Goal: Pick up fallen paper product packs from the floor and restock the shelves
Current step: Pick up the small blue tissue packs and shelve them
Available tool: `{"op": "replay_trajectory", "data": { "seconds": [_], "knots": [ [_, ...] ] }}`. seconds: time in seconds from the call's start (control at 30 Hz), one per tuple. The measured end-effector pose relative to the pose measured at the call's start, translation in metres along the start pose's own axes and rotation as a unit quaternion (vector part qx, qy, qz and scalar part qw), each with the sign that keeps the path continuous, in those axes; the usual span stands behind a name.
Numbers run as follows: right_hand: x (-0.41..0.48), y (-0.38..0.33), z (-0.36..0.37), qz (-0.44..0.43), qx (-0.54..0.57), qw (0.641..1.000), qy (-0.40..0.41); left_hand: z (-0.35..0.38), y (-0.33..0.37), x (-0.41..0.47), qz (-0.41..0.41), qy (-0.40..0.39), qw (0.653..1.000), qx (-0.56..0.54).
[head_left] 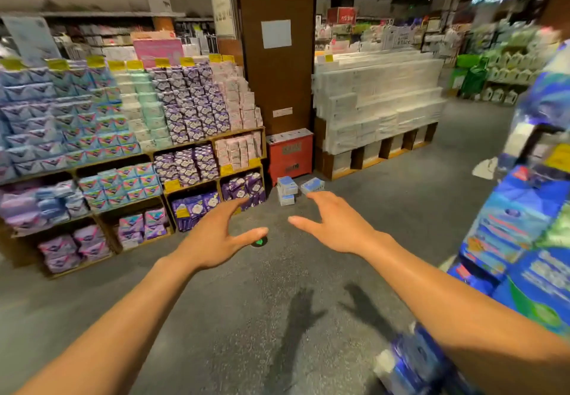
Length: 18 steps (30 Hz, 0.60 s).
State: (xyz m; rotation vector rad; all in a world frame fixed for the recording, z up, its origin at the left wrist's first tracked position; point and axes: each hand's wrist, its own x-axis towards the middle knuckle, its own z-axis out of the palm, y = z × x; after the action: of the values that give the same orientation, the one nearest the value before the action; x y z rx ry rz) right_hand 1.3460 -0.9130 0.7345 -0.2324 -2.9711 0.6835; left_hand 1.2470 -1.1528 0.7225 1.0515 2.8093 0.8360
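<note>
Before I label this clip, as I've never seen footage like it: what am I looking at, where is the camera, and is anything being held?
There is no machine here. A person wears one wide-angle camera on the head, so the single picture looks forward and down a shop aisle at their own arms. The left hand and right hand are both stretched out with fingers spread, holding nothing. Ahead on the grey floor lie a few small pale blue packs, beside a red box at the foot of a brown pillar. Wooden shelves on the left hold purple and blue packs. The edges are blurred.
</note>
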Motion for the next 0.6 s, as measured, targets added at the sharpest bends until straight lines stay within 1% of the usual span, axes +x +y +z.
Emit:
{"op": "replay_trajectory", "data": {
  "seconds": [0.17,0.33,0.47,0.6],
  "knots": [
    [0.113,0.045,-0.003,0.013,0.002,1.0,-0.019,0.025,-0.025,0.12,0.002,0.004,1.0,-0.029],
    [0.239,0.097,0.015,0.03,0.014,0.999,-0.026,0.066,-0.075,0.235,-0.008,-0.01,0.999,-0.048],
    [0.369,0.14,0.023,0.072,0.031,0.997,-0.028,0.092,-0.124,0.36,-0.012,-0.026,0.998,-0.056],
    [0.479,0.183,0.011,0.097,0.043,0.994,-0.021,0.096,-0.156,0.5,-0.008,-0.061,0.997,-0.044]
  ]
}}
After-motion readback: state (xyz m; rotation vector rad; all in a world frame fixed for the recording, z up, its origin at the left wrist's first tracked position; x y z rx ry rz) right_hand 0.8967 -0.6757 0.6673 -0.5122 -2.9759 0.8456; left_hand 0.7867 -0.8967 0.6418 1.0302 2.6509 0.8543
